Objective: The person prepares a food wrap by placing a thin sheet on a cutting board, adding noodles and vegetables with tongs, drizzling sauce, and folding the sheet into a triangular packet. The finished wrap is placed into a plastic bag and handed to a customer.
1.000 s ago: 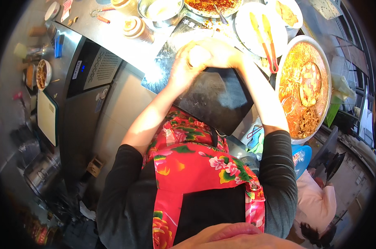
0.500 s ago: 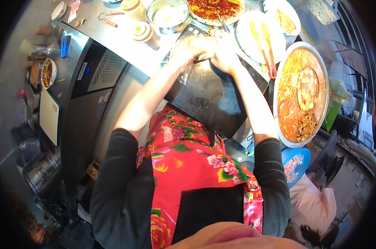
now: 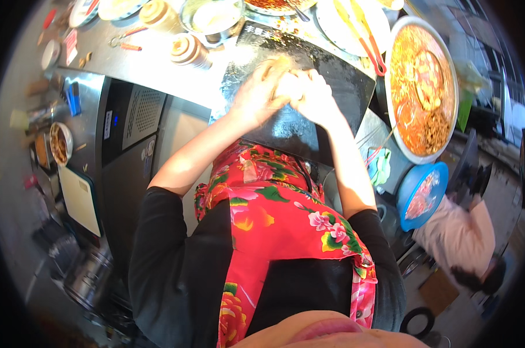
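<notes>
My left hand [image 3: 259,97] and my right hand [image 3: 312,97] meet above the black board [image 3: 345,87], which lies at the counter's edge in front of me. Both hands have their fingers curled in around something pale between them. Glare washes it out, so I cannot make out its kind. A brownish edge shows above the left fingers. Crumbs and reddish bits dot the far part of the board.
Beyond the board stand a lidded jar [image 3: 190,51], a steel bowl [image 3: 184,17] and a white plate [image 3: 326,26] with red-handled tongs [image 3: 371,46]. Rightward are a large basin of red broth [image 3: 406,152], a blue bowl [image 3: 406,200] and another person [image 3: 460,238].
My hands have come nearer to my body, fingers curled more tightly together. More of the board's far part shows. The whole view has shifted, bringing the counter's right side into sight.
</notes>
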A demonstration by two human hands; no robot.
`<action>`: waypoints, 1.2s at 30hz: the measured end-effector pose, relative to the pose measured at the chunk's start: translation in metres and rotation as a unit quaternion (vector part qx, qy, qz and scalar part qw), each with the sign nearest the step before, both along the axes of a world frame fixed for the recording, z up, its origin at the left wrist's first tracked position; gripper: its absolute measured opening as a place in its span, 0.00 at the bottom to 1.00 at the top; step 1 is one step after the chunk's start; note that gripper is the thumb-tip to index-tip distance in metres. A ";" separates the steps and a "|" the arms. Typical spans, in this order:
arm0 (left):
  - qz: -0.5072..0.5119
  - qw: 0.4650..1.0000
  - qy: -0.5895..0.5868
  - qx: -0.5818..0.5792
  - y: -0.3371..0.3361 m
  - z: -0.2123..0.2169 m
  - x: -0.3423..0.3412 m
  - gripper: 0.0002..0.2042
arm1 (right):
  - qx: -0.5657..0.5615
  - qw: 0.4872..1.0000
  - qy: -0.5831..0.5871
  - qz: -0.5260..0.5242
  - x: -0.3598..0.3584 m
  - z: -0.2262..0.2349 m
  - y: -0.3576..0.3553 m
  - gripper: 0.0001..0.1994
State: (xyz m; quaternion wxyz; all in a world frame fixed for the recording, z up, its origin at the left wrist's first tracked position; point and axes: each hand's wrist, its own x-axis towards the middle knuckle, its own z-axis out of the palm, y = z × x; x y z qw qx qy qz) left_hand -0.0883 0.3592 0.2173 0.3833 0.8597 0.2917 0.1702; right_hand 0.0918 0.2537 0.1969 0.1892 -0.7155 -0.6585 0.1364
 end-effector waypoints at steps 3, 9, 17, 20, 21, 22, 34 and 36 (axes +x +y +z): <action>-0.038 0.990 0.134 -0.012 0.012 0.015 0.006 0.32 | -0.096 0.995 0.024 -0.017 0.015 0.031 -0.001 0.33; 0.073 0.768 -0.092 -0.630 -0.042 0.030 -0.004 0.19 | -0.042 0.957 0.259 -0.124 -0.083 0.127 -0.072 0.16; -0.119 0.540 -0.259 -0.792 -0.188 0.004 0.062 0.20 | 0.011 0.943 0.004 -0.332 -0.061 0.085 -0.175 0.10; -0.134 0.695 -0.155 -0.689 -0.269 -0.006 0.068 0.24 | 0.010 0.892 0.117 -0.436 -0.043 0.052 -0.255 0.09; -0.180 0.759 -0.076 -0.621 -0.287 -0.011 0.066 0.25 | 0.006 0.853 0.176 -0.491 -0.044 0.039 -0.282 0.09; -0.181 0.728 -0.023 -0.660 -0.300 -0.014 0.062 0.26 | 0.044 0.850 0.192 -0.488 -0.051 0.027 -0.305 0.08; 0.094 0.552 0.216 -0.800 -0.196 -0.262 -0.017 0.08 | -0.028 0.557 0.602 -0.571 -0.057 -0.163 -0.380 0.35; 0.239 0.589 0.037 -0.772 -0.147 -0.330 -0.010 0.10 | 0.118 0.276 0.621 -0.724 -0.005 -0.218 -0.411 0.28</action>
